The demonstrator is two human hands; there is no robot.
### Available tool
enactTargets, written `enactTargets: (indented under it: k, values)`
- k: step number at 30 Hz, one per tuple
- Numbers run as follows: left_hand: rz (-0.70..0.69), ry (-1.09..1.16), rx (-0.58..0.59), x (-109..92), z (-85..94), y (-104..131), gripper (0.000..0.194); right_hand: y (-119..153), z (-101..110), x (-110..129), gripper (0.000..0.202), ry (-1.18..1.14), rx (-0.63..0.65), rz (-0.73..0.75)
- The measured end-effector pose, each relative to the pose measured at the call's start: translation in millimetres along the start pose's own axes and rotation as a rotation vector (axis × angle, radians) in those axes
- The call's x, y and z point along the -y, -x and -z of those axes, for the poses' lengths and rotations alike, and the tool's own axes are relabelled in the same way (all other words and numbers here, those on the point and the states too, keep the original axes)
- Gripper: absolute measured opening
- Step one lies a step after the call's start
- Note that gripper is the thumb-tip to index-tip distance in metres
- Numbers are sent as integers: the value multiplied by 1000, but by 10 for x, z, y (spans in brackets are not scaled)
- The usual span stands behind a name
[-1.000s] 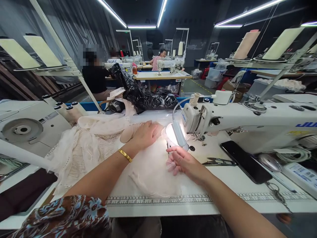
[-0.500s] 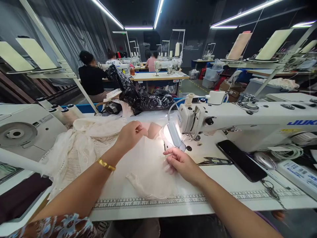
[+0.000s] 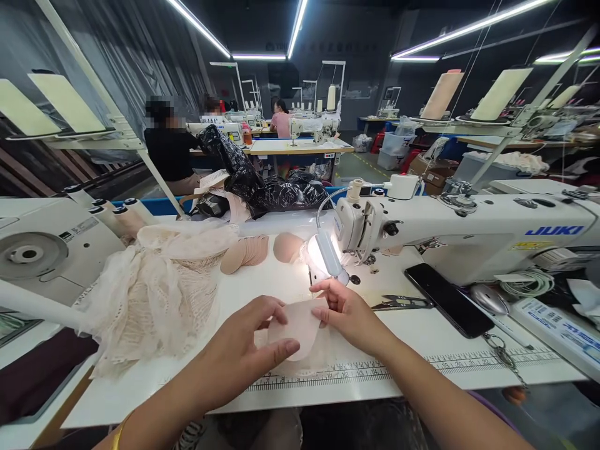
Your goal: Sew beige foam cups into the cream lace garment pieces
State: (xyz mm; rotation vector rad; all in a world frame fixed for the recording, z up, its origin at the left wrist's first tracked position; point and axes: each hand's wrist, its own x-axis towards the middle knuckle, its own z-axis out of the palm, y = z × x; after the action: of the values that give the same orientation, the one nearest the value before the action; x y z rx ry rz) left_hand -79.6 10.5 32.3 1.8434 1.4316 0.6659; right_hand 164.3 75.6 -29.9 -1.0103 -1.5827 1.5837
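A pale pink rounded fabric piece [image 3: 296,328] is held up over the table's front part. My left hand [image 3: 246,344] has its thumb and fingers around the left side of it. My right hand [image 3: 349,315] pinches its upper right corner between thumb and fingers. Below it lies more sheer pale cloth, partly hidden by the piece and my hands. Just beyond my right fingertips is the lit needle area of the white sewing machine [image 3: 450,219], under a small gooseneck lamp [image 3: 330,253].
To the left lie a heap of cream lace fabric [image 3: 164,294] and a fanned stack of beige oval pads [image 3: 246,252]. Thread snips [image 3: 405,302] and a black phone [image 3: 447,300] rest on the right. A printed ruler [image 3: 365,373] runs along the front edge. Co-workers sit further back.
My left hand has come down and toward me, from the back to the fabric piece, uncovering the pad stack. The cloth that was spread flat is now covered by the raised piece.
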Motion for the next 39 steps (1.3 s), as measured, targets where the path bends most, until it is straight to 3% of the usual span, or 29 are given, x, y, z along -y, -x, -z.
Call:
enactTargets:
  k: [3,5,7,9,10,12,14,16,17,19,21,23,26,29,32,39]
  values:
    - [-105,-16,66,-73,110,-163,56,88,-75,63,32,140,17,110]
    - [-157,19,234,-93,147,-349,71,154,-102,138,36,242,41,215]
    - [-166,49,456,-86,161,-529,59,217,-101,224,39,343,13,360]
    - [-135,31,539,-70,177,-643,27,273,-90,304,40,481,-95,554]
    - [-129,7,494,-65,190,-667,20,296,-90,337,40,568,-170,658]
    - [-227,-70,270,-65,223,-660,20,320,-108,376,42,718,-321,833]
    - [-492,-225,-32,-69,245,-608,18,296,-139,368,46,775,-416,910]
    - [-776,-458,-238,-69,227,-551,19,213,-135,304,43,803,-456,933]
    - [-856,-575,-256,-64,197,-530,22,154,-106,254,38,858,-460,947]
    - [-860,-726,-93,-46,94,-518,21,21,18,134,27,1097,-381,984]
    - [-781,-755,132,-14,-52,-566,22,-94,203,13,28,1344,-205,1014]
    - [-792,-749,198,35,-213,-686,21,-160,395,-88,34,1463,-40,1012]
    - [-878,-759,95,139,-432,-944,24,-159,596,-192,34,1435,46,921]
    - [-894,-758,-5,259,-574,-1138,25,-100,683,-237,30,1236,3,819]
    - [-889,-710,-51,344,-628,-1188,26,-58,719,-233,27,1087,-25,774]
    - [-871,-651,-57,349,-657,-1188,26,-47,743,-191,26,1036,13,726]
